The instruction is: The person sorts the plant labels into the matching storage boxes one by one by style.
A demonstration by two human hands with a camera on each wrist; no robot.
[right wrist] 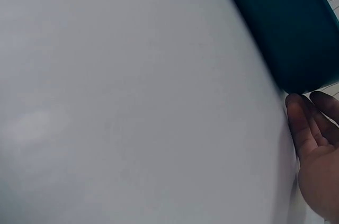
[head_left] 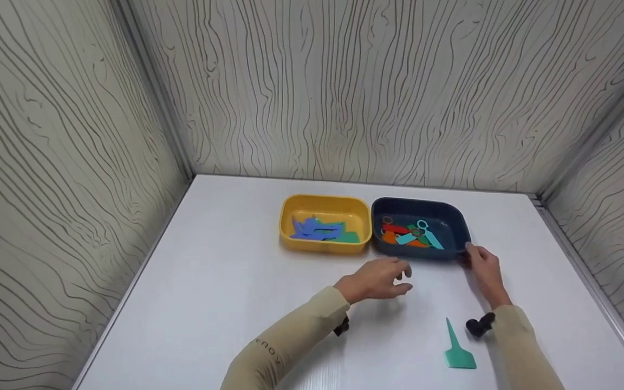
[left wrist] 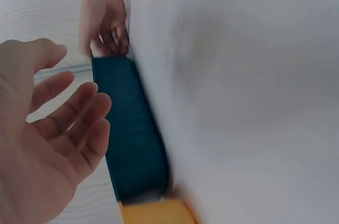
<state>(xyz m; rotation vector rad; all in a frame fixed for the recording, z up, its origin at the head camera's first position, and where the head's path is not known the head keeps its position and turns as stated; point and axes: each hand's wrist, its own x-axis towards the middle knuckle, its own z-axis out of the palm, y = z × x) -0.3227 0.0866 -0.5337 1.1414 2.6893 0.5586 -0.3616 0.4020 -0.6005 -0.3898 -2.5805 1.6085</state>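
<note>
My right hand [head_left: 486, 271] is at the near right corner of a dark navy bin [head_left: 426, 253], its fingertips touching the outside of the wall. In the right wrist view the fingers [right wrist: 301, 123] reach fairly straight to that corner. My left hand [head_left: 381, 279] hovers in front of the bins, holding nothing, with fingers loosely bent. Inside the navy bin lie red, orange, green and light-blue tags [head_left: 432, 238] with ring ends. A yellow bin [head_left: 325, 247] beside it holds blue-violet and green flat pieces [head_left: 317, 230]. One green T-shaped plant label [head_left: 458, 355] lies near my right forearm.
Both bins stand side by side toward the back of the white table [head_left: 209, 281]. Wood-grain patterned panels [head_left: 312, 97] enclose the table at the back and both sides. A small black wrist camera [head_left: 480, 325] sits on my right wrist.
</note>
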